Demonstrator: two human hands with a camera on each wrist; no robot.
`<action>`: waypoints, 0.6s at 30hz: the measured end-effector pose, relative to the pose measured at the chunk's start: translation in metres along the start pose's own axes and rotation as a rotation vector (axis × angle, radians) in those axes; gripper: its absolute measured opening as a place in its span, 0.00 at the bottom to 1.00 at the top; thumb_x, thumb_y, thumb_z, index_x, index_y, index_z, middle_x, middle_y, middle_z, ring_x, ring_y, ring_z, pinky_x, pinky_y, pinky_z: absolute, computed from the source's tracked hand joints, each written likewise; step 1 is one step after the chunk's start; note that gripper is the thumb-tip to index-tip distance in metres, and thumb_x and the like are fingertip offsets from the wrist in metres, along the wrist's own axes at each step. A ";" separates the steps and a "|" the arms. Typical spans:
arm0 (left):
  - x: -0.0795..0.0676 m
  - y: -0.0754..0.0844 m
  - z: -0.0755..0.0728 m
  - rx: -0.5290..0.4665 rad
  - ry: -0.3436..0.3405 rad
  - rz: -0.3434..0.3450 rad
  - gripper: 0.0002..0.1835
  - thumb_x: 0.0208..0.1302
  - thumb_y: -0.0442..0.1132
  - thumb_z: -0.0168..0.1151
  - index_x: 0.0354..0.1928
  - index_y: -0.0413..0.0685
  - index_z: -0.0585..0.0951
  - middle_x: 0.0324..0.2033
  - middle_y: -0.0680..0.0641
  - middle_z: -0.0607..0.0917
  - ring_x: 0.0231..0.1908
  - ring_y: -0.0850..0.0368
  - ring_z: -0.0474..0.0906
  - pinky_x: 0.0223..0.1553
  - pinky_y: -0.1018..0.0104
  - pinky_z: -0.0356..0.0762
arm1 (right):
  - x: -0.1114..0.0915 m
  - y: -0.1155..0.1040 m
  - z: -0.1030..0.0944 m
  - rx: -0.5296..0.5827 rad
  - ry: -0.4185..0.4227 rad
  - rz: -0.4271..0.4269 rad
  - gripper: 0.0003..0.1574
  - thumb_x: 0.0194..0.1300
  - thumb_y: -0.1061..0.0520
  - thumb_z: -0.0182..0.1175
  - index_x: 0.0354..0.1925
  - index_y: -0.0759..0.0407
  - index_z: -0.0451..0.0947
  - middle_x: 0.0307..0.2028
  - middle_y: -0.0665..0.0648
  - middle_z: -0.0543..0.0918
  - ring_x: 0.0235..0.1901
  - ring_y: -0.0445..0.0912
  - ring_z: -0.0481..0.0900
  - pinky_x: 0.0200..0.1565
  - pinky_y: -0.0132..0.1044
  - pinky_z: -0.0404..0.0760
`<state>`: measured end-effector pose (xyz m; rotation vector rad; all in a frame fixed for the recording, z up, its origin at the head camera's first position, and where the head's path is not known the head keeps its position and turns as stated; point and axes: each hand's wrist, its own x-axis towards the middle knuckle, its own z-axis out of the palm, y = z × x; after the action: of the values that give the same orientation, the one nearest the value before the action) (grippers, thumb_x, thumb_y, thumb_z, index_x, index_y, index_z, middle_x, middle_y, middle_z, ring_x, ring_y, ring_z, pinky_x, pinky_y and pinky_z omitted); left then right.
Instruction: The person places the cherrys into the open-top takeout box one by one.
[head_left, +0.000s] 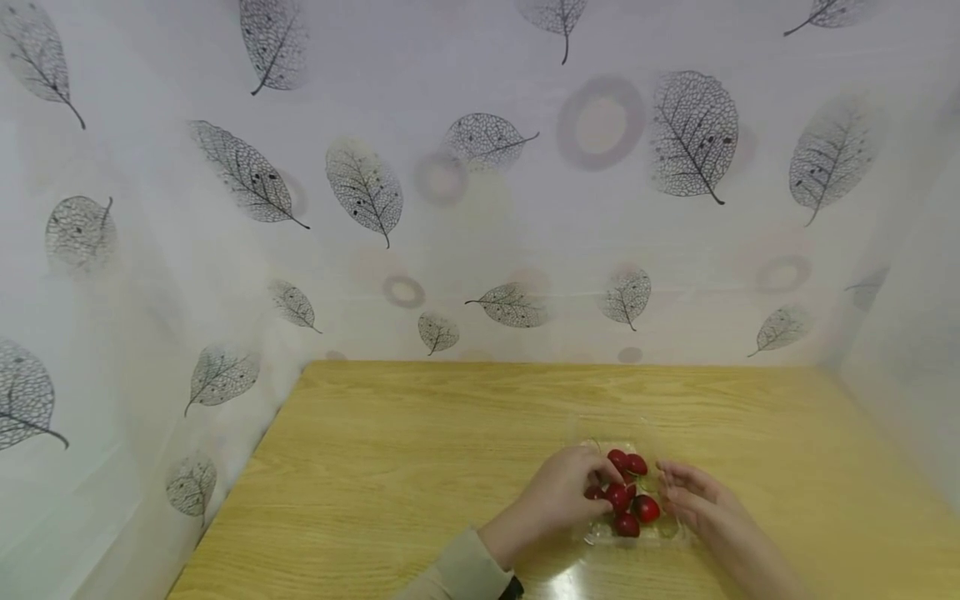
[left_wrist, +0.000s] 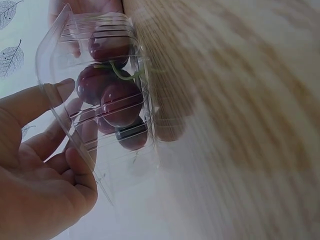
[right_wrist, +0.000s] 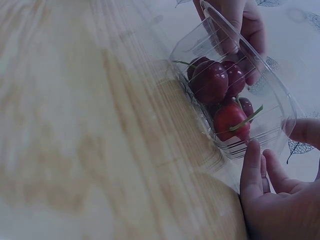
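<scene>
A clear plastic container [head_left: 637,542] holds several dark red cherries [head_left: 647,508], some with green stems. From its left, my left hand [head_left: 573,487] reaches over the rim, thumb and fingers bent and apart. In the left wrist view, the left fingertips [left_wrist: 90,117] lie right beside the cherries [left_wrist: 122,102], with the thumb close to another. On the opposite side my right hand [head_left: 708,504] steadies the container; in the right wrist view its thumb overlaps the rim [right_wrist: 287,97] and its fingers [right_wrist: 252,162] press against the side wall.
The container stands on a wood-grain table [head_left: 390,483], near its front right. A pale sheet [head_left: 480,217] with a printed leaf pattern rises behind the table and along both sides. A sleeve cuff [head_left: 480,562] covers the left forearm.
</scene>
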<state>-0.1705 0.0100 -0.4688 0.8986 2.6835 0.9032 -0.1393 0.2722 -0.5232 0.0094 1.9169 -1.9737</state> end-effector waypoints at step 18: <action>-0.004 0.002 -0.013 -0.088 -0.011 0.004 0.12 0.63 0.35 0.77 0.48 0.53 0.88 0.42 0.59 0.89 0.37 0.76 0.78 0.40 0.84 0.76 | 0.002 0.009 -0.010 0.121 -0.114 -0.115 0.22 0.84 0.63 0.45 0.61 0.38 0.73 0.58 0.28 0.81 0.57 0.29 0.81 0.58 0.23 0.81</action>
<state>-0.1709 0.0031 -0.4574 0.8880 2.6109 1.0051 -0.1410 0.2812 -0.5333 -0.1805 1.7603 -2.1144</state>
